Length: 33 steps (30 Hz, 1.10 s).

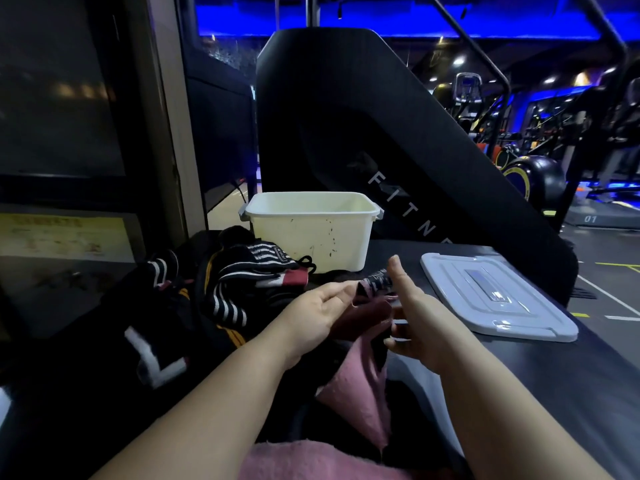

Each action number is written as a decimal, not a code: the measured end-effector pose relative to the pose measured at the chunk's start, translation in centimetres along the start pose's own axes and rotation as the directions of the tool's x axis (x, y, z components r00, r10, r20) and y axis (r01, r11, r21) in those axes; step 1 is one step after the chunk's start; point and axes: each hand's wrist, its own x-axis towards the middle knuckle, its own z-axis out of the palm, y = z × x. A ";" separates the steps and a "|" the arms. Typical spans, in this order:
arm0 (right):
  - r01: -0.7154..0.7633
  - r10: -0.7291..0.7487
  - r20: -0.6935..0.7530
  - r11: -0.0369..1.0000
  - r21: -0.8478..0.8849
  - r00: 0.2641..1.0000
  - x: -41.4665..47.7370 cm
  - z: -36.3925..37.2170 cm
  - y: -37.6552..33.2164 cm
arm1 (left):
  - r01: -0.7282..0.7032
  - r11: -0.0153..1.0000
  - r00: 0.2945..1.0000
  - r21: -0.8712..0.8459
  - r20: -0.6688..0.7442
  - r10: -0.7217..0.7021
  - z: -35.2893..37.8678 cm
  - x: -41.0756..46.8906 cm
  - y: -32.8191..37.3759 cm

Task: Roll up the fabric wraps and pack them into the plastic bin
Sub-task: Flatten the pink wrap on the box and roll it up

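Pink fabric wrap (360, 379) stretched between 2 hands in the middle of the view, not yet rolled. Its upper end sits at fingertip level and its long axis runs back toward the person, the loose length trailing down off the near edge of the dark counter (519, 375). The left hand (318, 317), palm up, pinches the upper edge of the cloth. The right hand (419, 320) faces it from the other side, thumb raised clear, fingers curled in under the band. The white plastic bin (311, 233) stands open straight ahead beyond both hands, well apart from the wrap and more in line with the left hand. A heap of striped wraps (235, 289) lies just left of the bin, touching its front corner. The bin's lid (495, 296) lies flat to the right. Rolling likely starts at the pinched end, winding toward the body.
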 end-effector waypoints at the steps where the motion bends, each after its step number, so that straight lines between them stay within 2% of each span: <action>1: 0.012 -0.012 -0.015 1.000 -0.012 1.000 -0.2 0.0 -0.1 | -0.005 1.000 1.000 -0.005 0.021 0.005 0.1 0.1 -0.1; 4: 0.094 -0.094 -0.032 0.995 0.024 0.995 -0.1 -0.2 -0.3 | -0.041 0.998 0.998 -0.046 0.051 0.043 0.2 0.2 -0.1; 9: 0.214 -0.199 -0.099 0.961 0.174 0.975 0.3 -0.4 -0.4 | -0.080 0.996 0.997 -0.023 -0.020 0.080 0.1 0.3 -0.3; 11: 0.221 -0.193 -0.132 0.944 0.246 0.972 0.8 -0.6 -0.3 | -0.009 1.000 1.000 -0.015 -0.028 0.009 0.2 0.3 -0.3; 13: 0.222 -0.186 -0.151 0.938 0.268 0.971 1.2 -0.6 -0.1 | 0.085 0.993 0.996 -0.077 -0.013 -0.086 0.2 0.3 -0.4; 16: 0.240 -0.196 -0.171 0.925 0.294 0.966 1.5 -0.5 0.1 | 0.149 0.978 0.989 -0.143 0.019 -0.148 0.1 0.1 -0.3; 20: 0.292 -0.232 -0.237 0.919 0.263 0.943 1.3 -0.7 0.0 | 0.108 0.971 0.994 -0.212 -0.011 -0.113 -0.1 0.5 -0.5; 26: 0.344 -0.337 -0.071 0.919 0.192 0.939 -0.1 -1.0 -0.6 | 0.015 0.983 1.000 -0.185 -0.009 -0.017 -0.2 0.6 -0.3; 29: 0.387 -0.366 -0.128 0.893 0.232 0.922 -0.3 -0.9 -0.5 | -0.009 0.978 1.000 -0.208 -0.006 0.007 0.0 0.5 -0.2; 33: 0.398 -0.316 -0.268 0.847 0.352 0.910 0.2 -1.7 -0.8 | -0.015 0.986 1.000 -0.167 -0.001 0.015 0.8 0.2 -0.2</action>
